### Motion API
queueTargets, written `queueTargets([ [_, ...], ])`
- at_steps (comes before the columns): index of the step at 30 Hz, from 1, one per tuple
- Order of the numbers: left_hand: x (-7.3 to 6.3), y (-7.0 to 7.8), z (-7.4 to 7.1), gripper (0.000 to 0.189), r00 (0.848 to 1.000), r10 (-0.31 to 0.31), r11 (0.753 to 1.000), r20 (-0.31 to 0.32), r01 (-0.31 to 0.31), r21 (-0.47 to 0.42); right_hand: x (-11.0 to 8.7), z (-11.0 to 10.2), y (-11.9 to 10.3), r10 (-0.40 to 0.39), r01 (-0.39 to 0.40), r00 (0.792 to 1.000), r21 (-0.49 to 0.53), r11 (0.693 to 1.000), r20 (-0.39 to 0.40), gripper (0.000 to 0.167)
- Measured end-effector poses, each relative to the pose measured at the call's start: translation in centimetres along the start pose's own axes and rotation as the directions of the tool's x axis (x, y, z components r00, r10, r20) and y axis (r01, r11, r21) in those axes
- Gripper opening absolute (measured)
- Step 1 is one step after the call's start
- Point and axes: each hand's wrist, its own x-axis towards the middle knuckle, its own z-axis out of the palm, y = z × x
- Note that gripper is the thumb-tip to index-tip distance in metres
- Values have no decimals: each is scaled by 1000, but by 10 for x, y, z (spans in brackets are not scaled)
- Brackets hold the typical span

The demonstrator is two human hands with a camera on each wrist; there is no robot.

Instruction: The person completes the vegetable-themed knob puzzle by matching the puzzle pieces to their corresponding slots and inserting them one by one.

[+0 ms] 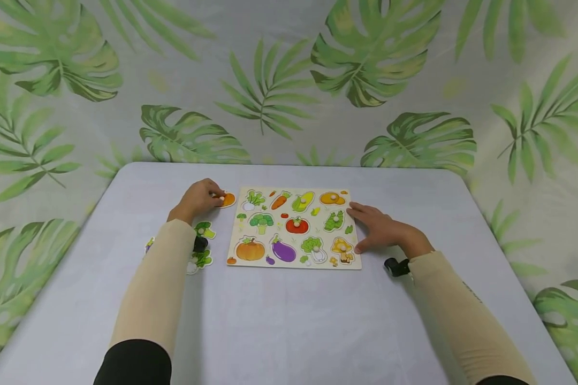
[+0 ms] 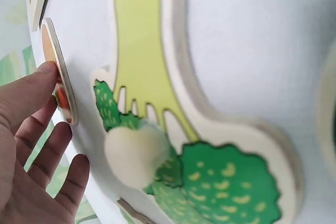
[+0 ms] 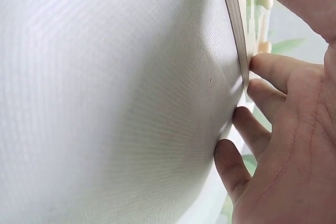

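Note:
At the board's upper left, my left hand [image 1: 199,199] pinches an orange puzzle piece [image 1: 228,200] between thumb and fingers. The left wrist view shows the thumb on this thin wooden piece [image 2: 51,48], the lower fingers spread below it. Beside the piece lies the wooden vegetable puzzle board [image 1: 274,214], its pictures including a tomato, carrot, corn, pumpkin and eggplant. Fingers and thumb of my right hand [image 1: 382,227] are spread along the board's right edge. Seen from the right wrist, the fingertips [image 3: 262,64] touch the edge of the board [image 3: 234,17].
Left of the board lie a broccoli piece [image 1: 205,230] with a round knob and a leafy green piece [image 1: 201,259], partly covered by the black wrist camera [image 1: 200,245]. A purple piece [image 1: 149,244] peeks out beside the left sleeve. A white cloth [image 1: 289,321] covers the table.

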Motion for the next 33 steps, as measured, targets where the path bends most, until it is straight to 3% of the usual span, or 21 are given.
queueTargets([
  [12, 5, -7, 4, 27, 997, 2, 1000, -80, -4, -27, 2, 3, 2, 7, -7, 1000, 2, 1000, 15, 106],
  [16, 5, -2, 0, 29, 995, 42, 997, -95, -47, -53, 3, 2, 3, 11, -11, 1000, -6, 1000, 12, 107],
  [21, -1, 16, -9, 28, 989, 127, 991, -78, -131, -39, 3, 2, 4, 5, -5, 1000, -14, 1000, 0, 106],
  [24, -9, 29, -13, 25, 976, 206, 978, -65, -208, -21, 2, 2, 4, 4, -4, 1000, -11, 1000, 1, 106],
  [29, -28, 46, -13, 19, 941, 335, 942, -56, -335, 2, 2, 2, 3, 14, -14, 1000, -1, 1000, 2, 106],
  [33, -43, 55, -10, 17, 921, 387, 922, -45, -388, -15, 3, 3, 3, 11, -10, 1000, -6, 1000, 2, 106],
])
